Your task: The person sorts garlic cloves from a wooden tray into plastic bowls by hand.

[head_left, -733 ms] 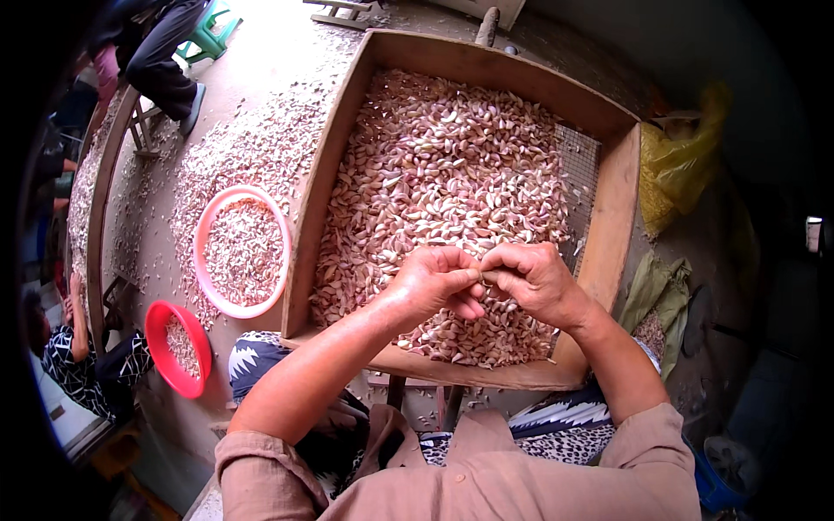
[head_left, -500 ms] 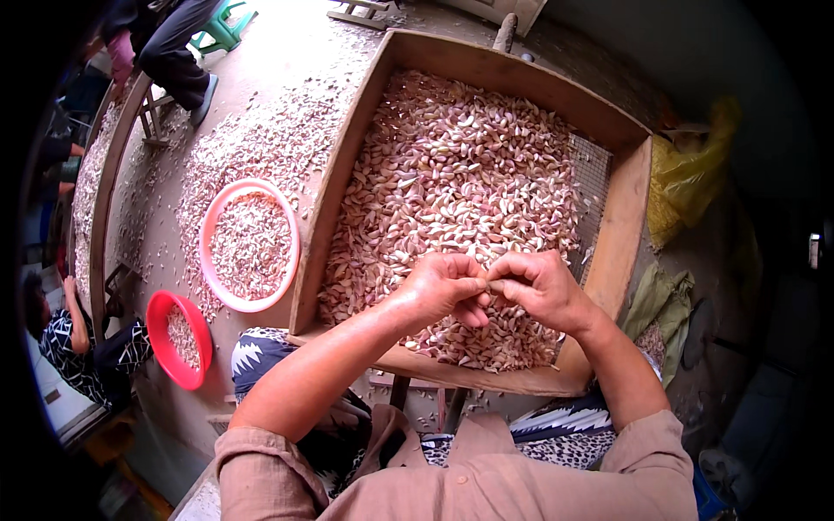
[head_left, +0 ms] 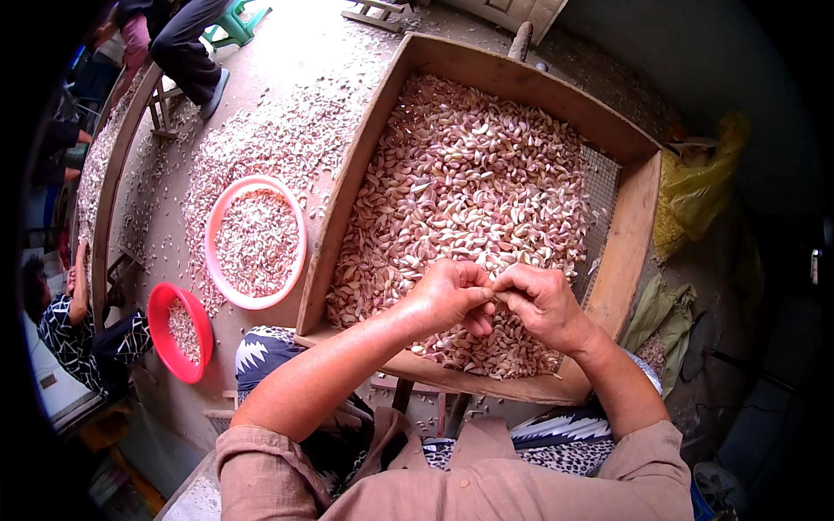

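Over the near part of a wooden-framed sieve [head_left: 618, 252] my two hands meet fingertip to fingertip. My left hand [head_left: 458, 298] is closed in a pinch, its lower fingers curled. Facing it, my right hand [head_left: 543, 304] pinches with thumb and forefinger at the same spot. Between them is a small piece, apparently a garlic clove, mostly covered by the fingertips. Beneath and beyond the hands, a thick layer of pinkish-white garlic cloves [head_left: 473, 187] fills most of the sieve. A strip of bare wire mesh [head_left: 601, 187] shows along its right side.
Left of the sieve stand a pink-rimmed basin [head_left: 300, 252] and a smaller red basin [head_left: 201, 334], both holding cloves. Loose cloves [head_left: 252, 143] litter the floor. A yellow bag [head_left: 695, 195] and a greenish sack [head_left: 656, 313] lie right. Other people [head_left: 74, 317] sit at far left.
The whole view has shifted slightly, moving the sieve and basins a little rightward in the picture. Both hands keep their pinch at the same place over the cloves, with small finger movements.
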The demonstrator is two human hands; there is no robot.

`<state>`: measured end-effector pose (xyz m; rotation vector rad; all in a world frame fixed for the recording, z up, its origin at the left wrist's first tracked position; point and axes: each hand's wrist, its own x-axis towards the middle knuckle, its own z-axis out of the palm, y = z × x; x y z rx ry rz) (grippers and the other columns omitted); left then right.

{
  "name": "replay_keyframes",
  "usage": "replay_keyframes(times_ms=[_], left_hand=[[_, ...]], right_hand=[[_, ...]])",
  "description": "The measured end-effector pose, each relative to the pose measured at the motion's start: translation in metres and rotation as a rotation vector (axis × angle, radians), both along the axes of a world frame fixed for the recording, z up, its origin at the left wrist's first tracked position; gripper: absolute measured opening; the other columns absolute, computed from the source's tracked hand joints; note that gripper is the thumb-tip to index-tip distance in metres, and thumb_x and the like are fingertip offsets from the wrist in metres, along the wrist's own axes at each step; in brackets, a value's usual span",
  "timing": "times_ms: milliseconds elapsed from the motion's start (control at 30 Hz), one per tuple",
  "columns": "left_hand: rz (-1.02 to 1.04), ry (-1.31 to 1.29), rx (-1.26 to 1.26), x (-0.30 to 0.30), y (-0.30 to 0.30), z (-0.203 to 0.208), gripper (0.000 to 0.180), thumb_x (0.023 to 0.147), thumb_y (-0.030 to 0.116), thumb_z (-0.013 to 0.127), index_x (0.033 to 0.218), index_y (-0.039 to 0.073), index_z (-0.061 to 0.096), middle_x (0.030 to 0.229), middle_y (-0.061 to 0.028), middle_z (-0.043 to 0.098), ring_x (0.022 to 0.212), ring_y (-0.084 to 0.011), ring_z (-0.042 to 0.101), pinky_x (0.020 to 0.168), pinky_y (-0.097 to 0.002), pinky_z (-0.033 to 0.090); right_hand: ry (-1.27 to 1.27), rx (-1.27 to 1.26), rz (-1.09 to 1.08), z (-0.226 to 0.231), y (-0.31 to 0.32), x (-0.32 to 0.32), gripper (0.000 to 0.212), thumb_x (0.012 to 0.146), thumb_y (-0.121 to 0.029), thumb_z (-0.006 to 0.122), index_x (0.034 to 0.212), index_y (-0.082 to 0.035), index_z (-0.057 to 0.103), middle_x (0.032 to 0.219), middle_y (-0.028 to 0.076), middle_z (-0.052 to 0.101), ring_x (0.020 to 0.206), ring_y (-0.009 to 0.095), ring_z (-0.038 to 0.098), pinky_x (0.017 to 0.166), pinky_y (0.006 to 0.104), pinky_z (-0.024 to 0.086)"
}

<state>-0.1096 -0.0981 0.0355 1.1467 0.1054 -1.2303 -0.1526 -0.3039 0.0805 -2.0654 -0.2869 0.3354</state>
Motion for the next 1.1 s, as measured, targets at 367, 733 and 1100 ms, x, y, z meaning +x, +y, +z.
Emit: replay_keyframes(times_ms=[367,733,1100], left_hand=[[-0.03,-0.05,0.016,0.004,0.0,0.007,0.013,0.106,0.011,0.06,0.107,-0.002,0.062,0.088,-0.0116,0.072,0.074,-0.021,0.076,0.067,-0.0319,0.066],[-0.012,-0.309,-0.022,-0.005,-0.003,0.002,0.01,0.106,0.006,0.056,0.107,-0.003,0.061,0.092,-0.0107,0.071,0.08,-0.0188,0.075,0.07,-0.0305,0.064],[0.208,-0.258,0.176,-0.007,-0.008,0.002,0.01,0.1,0.005,0.064,0.109,0.0,0.063,0.081,-0.0073,0.07,0.069,-0.0132,0.07,0.062,-0.028,0.061]], right_hand=[[0.348,0.163,-0.109,-0.007,-0.005,0.001,0.009,0.091,0.0,0.065,0.098,0.0,0.07,0.085,0.005,0.071,0.08,0.012,0.067,0.072,0.03,0.054],[0.553,0.409,-0.13,-0.016,-0.016,0.004,0.008,0.097,-0.003,0.064,0.104,0.0,0.066,0.09,0.001,0.068,0.081,0.007,0.064,0.073,0.025,0.054],[0.227,0.386,-0.473,-0.023,-0.015,0.01,0.004,0.101,-0.004,0.062,0.104,-0.003,0.062,0.091,-0.002,0.065,0.08,0.005,0.063,0.07,0.023,0.054]])
